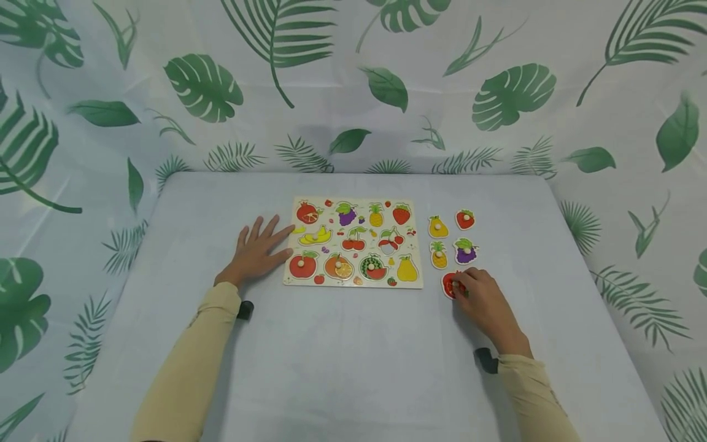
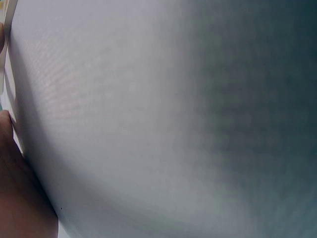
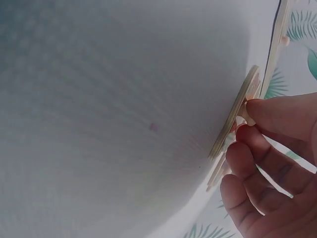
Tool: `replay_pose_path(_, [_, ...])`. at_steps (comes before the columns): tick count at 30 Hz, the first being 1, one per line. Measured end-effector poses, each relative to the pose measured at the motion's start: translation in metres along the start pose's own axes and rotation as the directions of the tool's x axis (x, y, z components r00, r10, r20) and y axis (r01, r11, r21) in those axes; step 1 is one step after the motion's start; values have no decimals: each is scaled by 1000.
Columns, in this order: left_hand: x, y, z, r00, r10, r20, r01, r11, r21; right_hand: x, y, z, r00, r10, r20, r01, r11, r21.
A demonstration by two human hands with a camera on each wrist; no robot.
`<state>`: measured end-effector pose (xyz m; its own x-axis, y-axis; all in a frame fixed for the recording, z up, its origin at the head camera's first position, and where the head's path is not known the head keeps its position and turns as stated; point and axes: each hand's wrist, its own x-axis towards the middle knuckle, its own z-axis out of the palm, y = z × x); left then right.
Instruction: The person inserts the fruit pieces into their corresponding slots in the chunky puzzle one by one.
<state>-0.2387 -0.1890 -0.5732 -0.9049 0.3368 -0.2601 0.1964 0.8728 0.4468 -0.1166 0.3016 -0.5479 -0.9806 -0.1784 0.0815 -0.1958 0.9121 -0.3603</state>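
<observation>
A wooden fruit puzzle board [image 1: 353, 283] lies on the white table, with several knobbed pieces such as the apple [image 1: 302, 265] and the watermelon [image 1: 373, 267] sitting in it. With fingers spread, my left hand [image 1: 255, 253] rests flat beside the board, its thumb and index finger touching the left edge. To the board's right, my right hand [image 1: 486, 301] pinches the knob of a red fruit puzzle piece [image 1: 448, 284] between thumb and fingers. In the right wrist view this piece [image 3: 233, 119] is tilted on edge; the fingers hide part of its picture.
Beyond the right hand lie loose pieces: a pear [image 1: 438, 227], a strawberry [image 1: 465, 219], a pineapple [image 1: 439, 255] and grapes [image 1: 466, 251]. A leaf-printed cloth [image 1: 331, 80] hangs behind the table and at its sides. Dark wrist cameras [image 1: 486, 360] sit below both wrists.
</observation>
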Motion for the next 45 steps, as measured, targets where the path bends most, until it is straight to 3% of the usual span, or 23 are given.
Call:
replay_pose_path(17, [0, -3, 5, 1000, -9, -12, 9, 1000, 4, 3, -4, -1, 1000, 13, 24, -13, 1000, -11])
replay_pose_path(30, [0, -2, 5, 1000, -9, -12, 9, 1000, 4, 8, -7, 0, 999, -45, -20, 45, 999, -13])
replay_pose_path(45, [-2, -2, 3, 1000, 1, -21, -1, 1000, -3, 41, -34, -5, 994, -107, -12, 108, 993, 55])
